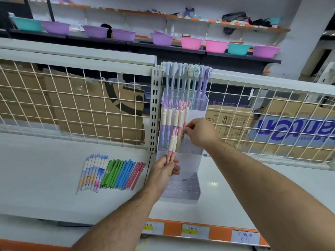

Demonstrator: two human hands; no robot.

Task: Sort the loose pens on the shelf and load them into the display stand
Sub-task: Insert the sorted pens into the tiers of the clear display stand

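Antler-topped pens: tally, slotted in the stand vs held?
Middle tier of the display stand: 5 slotted pens, counting the rightmost pen, which the right hand pinches.
In the left hand grip: 2 held pens.
Total: 7

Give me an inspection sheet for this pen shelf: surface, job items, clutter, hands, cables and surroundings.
Surface: white shelf, with price labels on its front edge.
Job's things: clear display stand, with pens standing in its back and middle tiers and none in the front tier. Left of it lie sorted pastel pens, green pens, blue pens and red pens.
Clutter: nothing seen.
Grippers: left hand grips two pink pens upright; right hand fingers pinch a pen at the middle tier.
Cables: nothing seen.
Surroundings: wire mesh, cardboard boxes behind it, coloured basins on a far shelf.
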